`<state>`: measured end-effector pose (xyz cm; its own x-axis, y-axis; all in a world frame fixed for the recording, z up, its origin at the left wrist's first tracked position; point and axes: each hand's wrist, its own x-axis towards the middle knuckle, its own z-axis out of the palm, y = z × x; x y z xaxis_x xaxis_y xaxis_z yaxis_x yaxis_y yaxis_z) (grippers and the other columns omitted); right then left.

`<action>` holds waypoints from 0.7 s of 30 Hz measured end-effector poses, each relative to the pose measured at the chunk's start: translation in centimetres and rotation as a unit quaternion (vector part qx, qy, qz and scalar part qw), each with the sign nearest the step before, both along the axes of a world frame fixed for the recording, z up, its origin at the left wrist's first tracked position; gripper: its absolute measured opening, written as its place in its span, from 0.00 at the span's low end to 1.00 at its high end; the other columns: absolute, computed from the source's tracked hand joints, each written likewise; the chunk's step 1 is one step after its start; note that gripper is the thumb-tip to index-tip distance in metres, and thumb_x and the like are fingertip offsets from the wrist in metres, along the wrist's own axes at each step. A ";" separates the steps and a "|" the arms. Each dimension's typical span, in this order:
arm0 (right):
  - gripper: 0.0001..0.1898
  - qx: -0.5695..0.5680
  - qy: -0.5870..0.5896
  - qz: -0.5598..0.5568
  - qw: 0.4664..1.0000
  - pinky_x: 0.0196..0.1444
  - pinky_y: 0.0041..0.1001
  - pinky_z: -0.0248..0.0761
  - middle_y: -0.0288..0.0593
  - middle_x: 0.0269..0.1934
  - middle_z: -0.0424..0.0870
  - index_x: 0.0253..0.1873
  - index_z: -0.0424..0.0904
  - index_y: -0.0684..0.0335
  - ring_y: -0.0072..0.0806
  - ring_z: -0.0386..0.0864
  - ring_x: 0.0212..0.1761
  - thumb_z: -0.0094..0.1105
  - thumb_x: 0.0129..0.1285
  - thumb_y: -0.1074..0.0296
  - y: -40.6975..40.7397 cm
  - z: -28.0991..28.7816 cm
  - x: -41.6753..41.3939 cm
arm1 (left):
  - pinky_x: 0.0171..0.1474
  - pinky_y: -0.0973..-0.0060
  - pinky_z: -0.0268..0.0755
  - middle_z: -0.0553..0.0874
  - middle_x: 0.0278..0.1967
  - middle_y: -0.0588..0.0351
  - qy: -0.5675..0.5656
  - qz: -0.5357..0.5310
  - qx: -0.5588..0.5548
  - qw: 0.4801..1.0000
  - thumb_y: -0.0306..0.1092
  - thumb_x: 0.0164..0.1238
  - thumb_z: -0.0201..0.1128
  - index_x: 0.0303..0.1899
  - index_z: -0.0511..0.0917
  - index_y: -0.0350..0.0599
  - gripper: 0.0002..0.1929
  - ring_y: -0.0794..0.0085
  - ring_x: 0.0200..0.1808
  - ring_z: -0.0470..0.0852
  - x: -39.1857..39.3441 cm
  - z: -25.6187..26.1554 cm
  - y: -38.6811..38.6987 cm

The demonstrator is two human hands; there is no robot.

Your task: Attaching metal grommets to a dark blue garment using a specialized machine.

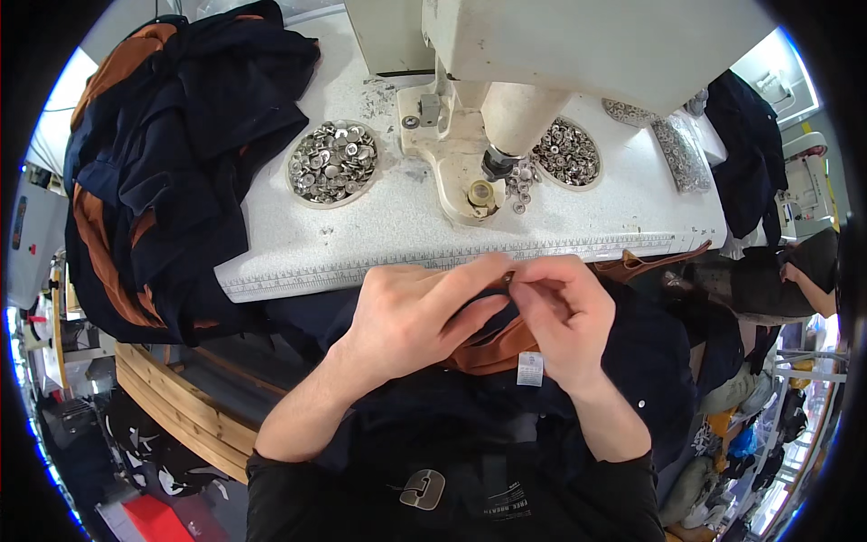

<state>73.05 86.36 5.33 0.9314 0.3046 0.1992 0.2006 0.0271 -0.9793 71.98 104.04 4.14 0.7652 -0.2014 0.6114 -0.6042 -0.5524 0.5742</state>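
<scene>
Near the table's front edge my left hand [413, 318] and my right hand [565, 318] meet at the fingertips around a small metal snap-fastener part [508, 277]. My right thumb and index finger pinch at it; the left index finger reaches it with the thumb apart below. Across my lap lies a dark navy garment [447, 406] with orange-brown lining [484, 349] and a white label [530, 369] under the hands. Beyond them stands a snap-attaching press, its upper die [500, 164] above the round lower die [481, 194], with nothing seen between them.
A bowl of metal snap caps [332, 162] is left of the press, a bowl of snap parts [567, 152] right, with loose snaps [521, 186] alongside. Navy garments [196, 122] are heaped at left. Bagged snaps [681, 156] lie at right. A printed ruler [406, 267] runs along the front edge. Another person sits at far right.
</scene>
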 end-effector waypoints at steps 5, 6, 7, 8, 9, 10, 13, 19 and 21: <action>0.07 0.115 0.105 0.024 0.988 0.46 0.19 0.69 0.39 0.38 0.79 0.47 0.72 0.70 0.19 0.77 0.41 0.54 0.64 0.82 0.7 0.0 0.2 | 0.21 0.77 0.70 0.82 0.21 0.61 -0.056 0.003 0.027 0.998 0.28 0.53 0.69 0.44 0.79 0.43 0.15 0.72 0.18 0.80 0.7 -0.1 -0.1; 0.07 0.125 0.121 0.030 0.984 0.47 0.20 0.68 0.39 0.38 0.79 0.47 0.71 0.70 0.19 0.76 0.41 0.54 0.66 0.80 0.7 -0.1 0.2 | 0.21 0.77 0.70 0.83 0.22 0.60 -0.064 -0.001 0.003 0.998 0.28 0.54 0.69 0.43 0.80 0.43 0.14 0.72 0.18 0.81 0.7 -0.2 -0.1; 0.07 0.126 0.123 0.030 0.984 0.47 0.20 0.68 0.39 0.38 0.79 0.47 0.71 0.70 0.19 0.76 0.41 0.54 0.66 0.80 0.7 -0.2 0.2 | 0.21 0.78 0.70 0.83 0.23 0.60 -0.062 -0.007 -0.011 0.998 0.28 0.54 0.69 0.43 0.80 0.43 0.13 0.72 0.19 0.81 0.7 -0.3 -0.1; 0.07 0.164 0.152 0.034 0.974 0.48 0.20 0.69 0.39 0.39 0.79 0.48 0.72 0.71 0.20 0.76 0.42 0.53 0.67 0.78 0.7 -0.4 0.3 | 0.21 0.78 0.70 0.83 0.23 0.60 -0.070 -0.007 -0.019 0.997 0.28 0.54 0.69 0.43 0.80 0.43 0.13 0.72 0.19 0.81 0.6 -0.3 0.0; 0.07 0.201 0.181 0.038 0.962 0.49 0.21 0.69 0.40 0.39 0.80 0.48 0.72 0.72 0.20 0.76 0.43 0.52 0.68 0.76 0.7 -0.6 0.3 | 0.22 0.79 0.71 0.85 0.25 0.57 -0.037 -0.014 -0.032 0.999 0.24 0.51 0.69 0.42 0.81 0.41 0.14 0.72 0.20 0.82 0.5 -0.3 0.0; 0.07 0.202 0.182 0.037 0.962 0.49 0.21 0.69 0.40 0.39 0.80 0.48 0.72 0.72 0.20 0.76 0.43 0.52 0.68 0.76 0.6 -0.7 0.4 | 0.24 0.80 0.72 0.86 0.27 0.55 -0.004 -0.021 -0.045 0.999 0.20 0.49 0.70 0.41 0.81 0.39 0.15 0.73 0.21 0.82 0.5 -0.3 0.0; 0.09 0.178 0.218 0.042 0.959 0.51 0.23 0.69 0.41 0.41 0.80 0.49 0.74 0.72 0.21 0.76 0.44 0.51 0.69 0.74 0.3 -0.9 0.8 | 0.23 0.80 0.71 0.86 0.26 0.55 0.006 -0.038 -0.065 0.997 0.20 0.49 0.69 0.43 0.81 0.40 0.16 0.75 0.19 0.81 0.6 -0.2 0.0; 0.09 0.140 0.237 0.080 0.958 0.47 0.23 0.71 0.41 0.40 0.81 0.49 0.76 0.72 0.23 0.78 0.42 0.54 0.67 0.74 -0.3 -1.1 1.3 | 0.21 0.82 0.66 0.84 0.23 0.56 0.119 -0.080 -0.063 0.988 0.18 0.50 0.68 0.47 0.81 0.41 0.19 0.77 0.16 0.75 0.9 -0.1 -0.1; 0.09 0.141 0.265 0.089 0.950 0.44 0.23 0.71 0.41 0.40 0.81 0.49 0.77 0.72 0.23 0.77 0.40 0.55 0.67 0.75 -0.3 -1.3 1.4 | 0.21 0.82 0.65 0.82 0.21 0.57 0.121 -0.060 -0.057 0.989 0.18 0.50 0.67 0.47 0.81 0.41 0.19 0.78 0.15 0.73 0.7 -0.1 -0.2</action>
<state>74.43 86.02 4.04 0.8629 0.4699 -0.1861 -0.3501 0.2901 -0.8907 72.71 103.88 4.01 0.8668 -0.2395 0.4374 -0.4987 -0.4084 0.7645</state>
